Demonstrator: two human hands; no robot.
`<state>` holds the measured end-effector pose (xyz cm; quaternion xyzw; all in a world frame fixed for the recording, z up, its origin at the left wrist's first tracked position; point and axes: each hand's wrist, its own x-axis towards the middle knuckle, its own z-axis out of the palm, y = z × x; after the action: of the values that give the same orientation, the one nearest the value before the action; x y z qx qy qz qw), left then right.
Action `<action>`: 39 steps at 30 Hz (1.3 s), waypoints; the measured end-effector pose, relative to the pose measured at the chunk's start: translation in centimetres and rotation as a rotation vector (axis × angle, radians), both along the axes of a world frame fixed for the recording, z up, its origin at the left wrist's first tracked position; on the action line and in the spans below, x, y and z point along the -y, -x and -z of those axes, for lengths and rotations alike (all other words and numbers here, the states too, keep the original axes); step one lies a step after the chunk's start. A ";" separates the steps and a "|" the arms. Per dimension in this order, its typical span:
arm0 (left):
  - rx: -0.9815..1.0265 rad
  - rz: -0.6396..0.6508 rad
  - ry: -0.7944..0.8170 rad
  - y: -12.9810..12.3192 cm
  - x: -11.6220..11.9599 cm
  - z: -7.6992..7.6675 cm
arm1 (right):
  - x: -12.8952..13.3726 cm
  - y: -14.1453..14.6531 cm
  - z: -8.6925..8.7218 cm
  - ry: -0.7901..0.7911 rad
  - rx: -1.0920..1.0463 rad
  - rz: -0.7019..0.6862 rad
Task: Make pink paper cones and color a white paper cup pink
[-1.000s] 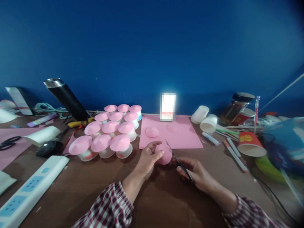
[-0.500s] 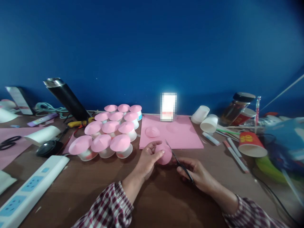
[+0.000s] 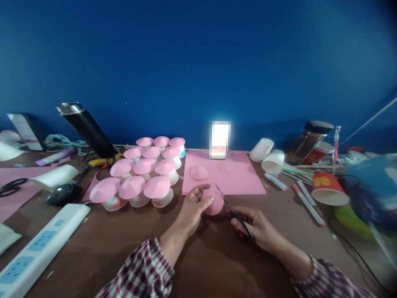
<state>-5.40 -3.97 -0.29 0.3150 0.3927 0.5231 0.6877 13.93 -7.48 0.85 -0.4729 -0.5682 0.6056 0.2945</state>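
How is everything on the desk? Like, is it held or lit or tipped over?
Left hand: holding pink paper disc
Right hand: holding black scissors
Black scissors: blades seem closed
Pink paper cones: sitting on cups
Screen: lit, contents blurred
Brown jar: lid on
Front red paper cup: tipped over
Power strip: visible sockets unused
Other scissors: lying on pink paper

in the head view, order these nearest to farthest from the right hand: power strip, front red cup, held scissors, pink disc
From the right hand:
1. Scissors: held in it.
2. Pink disc: just to its left, in the left hand.
3. Front red cup: off to its right.
4. Power strip: far left.
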 end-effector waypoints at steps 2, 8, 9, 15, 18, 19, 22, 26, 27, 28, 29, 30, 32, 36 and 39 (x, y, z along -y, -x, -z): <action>0.003 -0.010 -0.006 0.0 0.0 0.0 | 0.0 0.1 -0.1 0.002 -0.002 0.010; -0.008 -0.013 -0.009 0.0 0.0 0.2 | 0.0 0.0 0.2 0.003 0.016 0.015; -0.010 -0.016 -0.009 0.0 0.0 0.2 | 0.0 -0.1 0.2 0.003 0.016 0.013; -0.004 -0.026 -0.004 0.0 0.0 0.2 | 0.0 -0.1 0.4 0.011 0.018 0.016; -0.001 -0.018 -0.006 0.1 -0.1 0.1 | 0.0 -0.1 0.5 0.009 0.005 0.006; 0.001 -0.012 -0.007 0.1 -0.1 0.1 | 0.0 -0.1 0.5 0.011 -0.003 0.003; 0.014 0.003 -0.008 0.1 -0.1 0.1 | 0.0 -0.2 0.7 0.019 -0.022 -0.003; 0.012 0.006 -0.013 0.1 -0.1 0.2 | 0.0 -0.4 0.9 0.016 -0.017 -0.012; 0.008 0.005 -0.014 0.1 -0.1 0.2 | 0.0 -0.4 0.9 0.014 -0.015 -0.012; 0.005 0.004 -0.016 0.1 -0.1 0.2 | 0.0 -0.4 0.9 0.014 -0.013 -0.014; 0.005 0.003 -0.018 0.1 -0.1 0.2 | 0.0 -0.4 0.9 0.016 -0.011 -0.015; 0.005 0.003 -0.021 0.1 -0.1 0.3 | 0.0 -0.3 0.8 0.018 -0.008 -0.016; 0.003 0.004 -0.028 0.1 -0.1 0.4 | -0.1 -0.3 0.7 0.025 -0.006 -0.017; 0.011 0.011 -0.035 0.2 -0.2 0.5 | 0.0 -0.2 0.5 0.022 -0.003 -0.010; 0.016 0.016 -0.038 0.3 -0.3 0.5 | 0.0 -0.2 0.6 0.026 0.003 -0.011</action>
<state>-5.74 -3.72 -0.80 0.3270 0.3745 0.5275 0.6889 14.15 -7.51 0.28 -0.4744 -0.5632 0.6141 0.2841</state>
